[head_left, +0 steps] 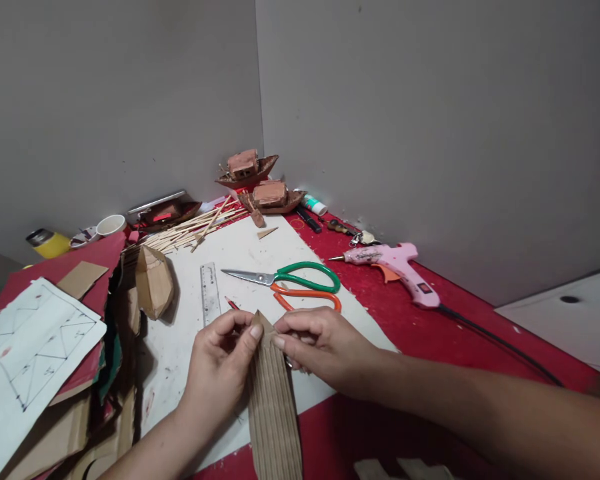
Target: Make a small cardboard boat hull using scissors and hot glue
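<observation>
A long strip of corrugated cardboard (275, 413) with a pointed far end runs from the bottom edge up to my hands. My left hand (225, 360) pinches its left edge near the tip between thumb and fingers. On the other side, my right hand (325, 347) pinches the strip near the same tip. Just beyond the hands lie scissors (267, 278) with one green and one orange handle. A clear ruler (210, 293) and a red pencil (232, 304) lie near my left hand on white paper (250, 253).
A pink glue gun (400, 267) with a black cord lies at the right on the red table (455, 340). Small model boats (273, 195), wooden sticks (195, 230) and a cup (111, 225) stand further back. Left are a cardboard hull (153, 283) and a drawn sheet (40, 347).
</observation>
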